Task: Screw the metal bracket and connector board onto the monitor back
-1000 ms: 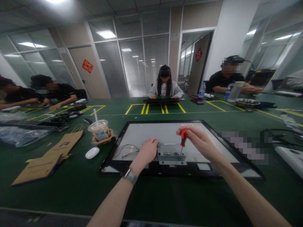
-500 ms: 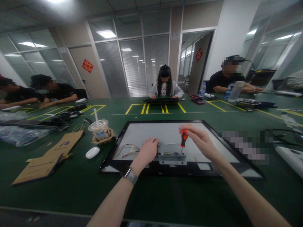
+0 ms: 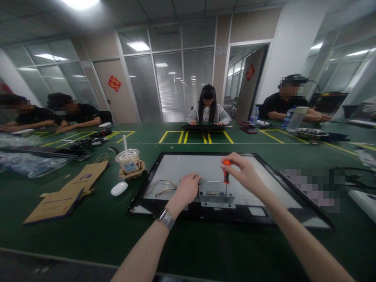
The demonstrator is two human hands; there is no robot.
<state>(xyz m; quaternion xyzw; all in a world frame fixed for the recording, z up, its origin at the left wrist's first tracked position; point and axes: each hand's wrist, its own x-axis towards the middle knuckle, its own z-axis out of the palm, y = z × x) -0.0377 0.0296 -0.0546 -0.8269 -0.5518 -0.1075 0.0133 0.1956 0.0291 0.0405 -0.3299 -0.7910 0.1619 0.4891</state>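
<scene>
A flat monitor panel [image 3: 182, 166] lies back-up on the green table in front of me. A small grey metal board cover [image 3: 216, 194] sits on its near middle. My right hand [image 3: 243, 174] is closed round an orange-handled screwdriver [image 3: 226, 176], held upright with its tip on the cover's right side. My left hand [image 3: 188, 190] rests with curled fingers against the cover's left edge, a watch on the wrist. Thin coloured wires [image 3: 160, 187] run from the cover to the left across the panel.
A white mouse [image 3: 119, 188], an iced drink cup with a straw [image 3: 128, 160] and a brown paper bag [image 3: 70, 188] lie left of the panel. Other people sit at the far and side edges of the table. Cables and a white device [image 3: 362, 197] lie at the right.
My head has shifted, so the whole scene sits a little right and lower. Both hands stay on the cover and the screwdriver, which stands a touch more upright.
</scene>
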